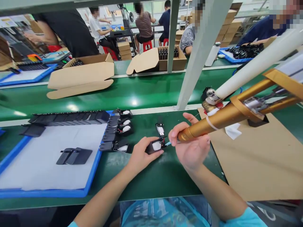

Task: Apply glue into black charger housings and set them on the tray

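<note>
The held housing (156, 145) lies between tray (47, 193) at left and cardboard sheet (260, 160) at right, cartons (81, 75) behind.

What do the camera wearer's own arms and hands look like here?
The left hand and right hand are ungloved, and no watch or bracelet shows at either wrist. Both forearms are bare up to plain turquoise sleeves, which match the turquoise shirt with its paler print.
</note>
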Tool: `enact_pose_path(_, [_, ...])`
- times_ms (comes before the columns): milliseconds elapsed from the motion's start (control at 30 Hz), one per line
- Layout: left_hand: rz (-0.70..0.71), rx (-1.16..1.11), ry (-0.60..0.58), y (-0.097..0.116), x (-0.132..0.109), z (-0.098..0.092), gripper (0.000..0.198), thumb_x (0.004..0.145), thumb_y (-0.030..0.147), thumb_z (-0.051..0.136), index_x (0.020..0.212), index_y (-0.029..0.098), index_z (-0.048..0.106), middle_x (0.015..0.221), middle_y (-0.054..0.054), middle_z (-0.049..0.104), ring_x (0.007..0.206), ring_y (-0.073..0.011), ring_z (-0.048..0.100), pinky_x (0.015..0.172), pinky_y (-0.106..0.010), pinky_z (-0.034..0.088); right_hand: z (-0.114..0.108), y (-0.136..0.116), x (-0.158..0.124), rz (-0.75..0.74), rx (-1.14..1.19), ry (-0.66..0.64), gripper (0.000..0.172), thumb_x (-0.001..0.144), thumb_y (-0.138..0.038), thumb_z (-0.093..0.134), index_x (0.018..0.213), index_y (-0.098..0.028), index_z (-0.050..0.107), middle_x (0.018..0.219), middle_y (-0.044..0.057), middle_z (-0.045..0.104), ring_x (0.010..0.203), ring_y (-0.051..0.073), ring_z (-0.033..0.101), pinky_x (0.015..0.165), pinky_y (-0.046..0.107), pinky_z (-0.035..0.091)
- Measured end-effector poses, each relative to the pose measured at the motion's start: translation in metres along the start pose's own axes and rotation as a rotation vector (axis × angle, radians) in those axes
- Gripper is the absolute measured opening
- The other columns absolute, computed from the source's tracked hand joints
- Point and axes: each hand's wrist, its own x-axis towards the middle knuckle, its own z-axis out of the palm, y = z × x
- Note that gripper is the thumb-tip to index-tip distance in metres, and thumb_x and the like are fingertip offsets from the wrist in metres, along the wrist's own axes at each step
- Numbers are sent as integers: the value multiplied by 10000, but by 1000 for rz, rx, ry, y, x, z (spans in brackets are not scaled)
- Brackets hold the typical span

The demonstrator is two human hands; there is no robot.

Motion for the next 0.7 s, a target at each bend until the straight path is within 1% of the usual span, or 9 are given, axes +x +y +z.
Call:
enact_pose_path(133, [26,16,7,9,0,-5,351,800,370,712,1102,211,635,915,-19,685,800,-172,643,743,-283,512,2,0,-1,3,-4,-18,517,871,-661,421,1152,-236,506,721,-12,634,478,133,495,538,321,438])
enact_pose_path(233, [31,11,2,11,0,-5,346,807,382,694,1101,210,635,919,-25,694,799,-175,651,733,-280,517,2,1,-1,-15,-18,-25,452,885,-648,407,1081,-253,506,720,-17,635,478,135,508,538,323,449])
enact_pose_path(367, [2,-5,6,12,-2,-2,329,809,357,676,1095,201,631,980,-41,713,836,-183,672,768,-289,529,0,1,-1,-45,12,-28,375,899,-620,416,974,-265,509,737,-24,638,485,124,517,517,301,445])
enact_pose_path(467, [-22,-8,6,12,-3,0,332,804,341,668,1101,198,627,982,-41,718,840,-188,677,793,-304,536,0,0,-1,-37,27,-35,383,904,-608,418,1022,-260,525,748,-20,637,496,124,519,518,300,443])
enact_pose_path(567, [-35,-13,-7,11,-3,1,337,804,327,649,1109,187,619,985,-47,717,845,-189,679,809,-314,539,1,-1,-1,-14,-1,-28,434,893,-625,418,1099,-256,517,738,-20,622,491,125,510,539,315,447])
enact_pose_path(700, [-35,-17,-12,10,-1,2,354,799,300,616,1131,178,601,1004,-55,713,853,-193,677,805,-316,538,1,-3,-1,8,-15,-21,489,872,-652,425,1147,-255,501,735,-19,612,488,127,503,565,332,453])
